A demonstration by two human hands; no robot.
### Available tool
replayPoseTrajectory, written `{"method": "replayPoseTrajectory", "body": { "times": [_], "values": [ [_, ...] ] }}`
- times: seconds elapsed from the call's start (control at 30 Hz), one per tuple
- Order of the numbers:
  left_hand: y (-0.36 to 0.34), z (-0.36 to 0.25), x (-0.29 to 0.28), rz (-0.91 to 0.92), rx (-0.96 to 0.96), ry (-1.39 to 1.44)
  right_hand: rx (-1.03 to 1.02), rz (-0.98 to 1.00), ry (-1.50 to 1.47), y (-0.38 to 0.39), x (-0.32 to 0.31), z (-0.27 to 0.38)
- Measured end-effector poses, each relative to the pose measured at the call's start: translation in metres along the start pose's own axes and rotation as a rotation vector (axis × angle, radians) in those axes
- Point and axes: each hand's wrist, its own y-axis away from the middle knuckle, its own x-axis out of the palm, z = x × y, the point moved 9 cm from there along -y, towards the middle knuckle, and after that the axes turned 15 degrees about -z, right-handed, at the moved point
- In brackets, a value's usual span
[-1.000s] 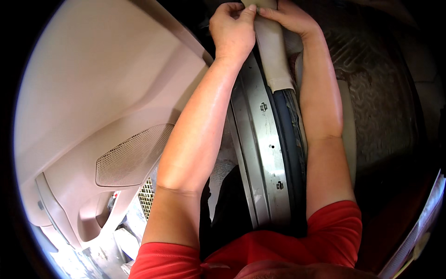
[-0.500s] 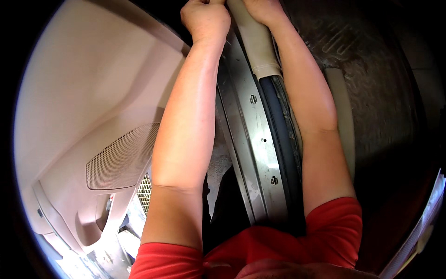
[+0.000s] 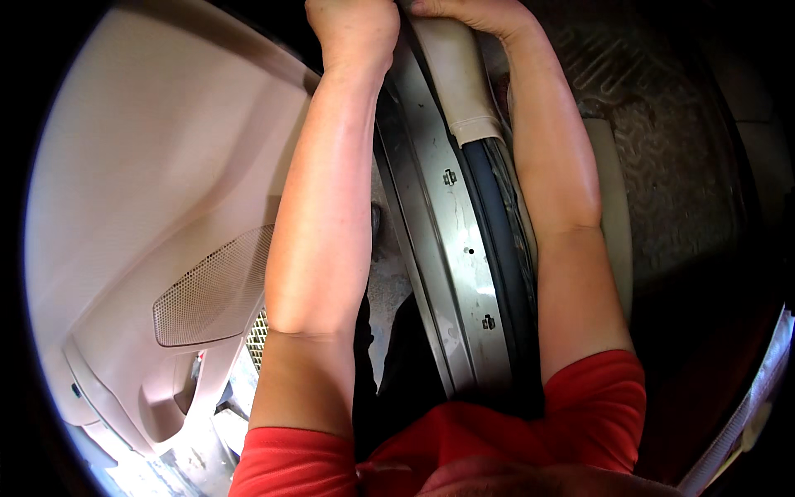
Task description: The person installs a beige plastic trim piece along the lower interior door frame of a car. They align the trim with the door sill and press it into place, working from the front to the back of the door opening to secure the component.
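At the top edge, my left hand (image 3: 352, 29) is curled closed at the upper end of a beige trim strip (image 3: 451, 70); its fingertips are cut off, hiding what it grips. Just right of it, my right hand (image 3: 476, 15) grips that strip, its thumb across the upper part. The strip runs along a bare metal door sill (image 3: 439, 257) with small clips and a hole. Its lower end lies over a dark wiring channel (image 3: 497, 224), exposed beside the sill.
An open beige door panel (image 3: 145, 166) with a speaker grille (image 3: 211, 294) stands on the left. A patterned dark floor mat (image 3: 662, 166) and a beige padded edge (image 3: 617, 265) are on the right. My legs in dark trousers show below.
Both hands have shifted up and left in the picture, and the strip's lower end sits higher and further left. My left hand's fingertips have gone out of frame.
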Motion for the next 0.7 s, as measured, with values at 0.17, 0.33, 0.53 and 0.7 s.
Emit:
{"method": "replayPoseTrajectory", "body": {
  "times": [0.17, 0.33, 0.53, 0.7],
  "values": [
    [-0.002, -0.007, -0.008, -0.048, 0.091, -0.063, -0.003, -0.029, 0.006, -0.002, 0.003, 0.005],
    [0.008, 0.013, -0.003, 0.063, -0.172, 0.013, 0.041, -0.034, -0.037, -0.002, 0.004, -0.006],
    [0.019, 0.018, -0.005, 0.056, -0.204, -0.063, 0.053, -0.016, -0.044, -0.001, 0.005, -0.009],
    [0.017, 0.051, -0.014, 0.013, -0.124, -0.176, 0.107, -0.068, 0.006, -0.004, 0.000, -0.024]
  ]
}}
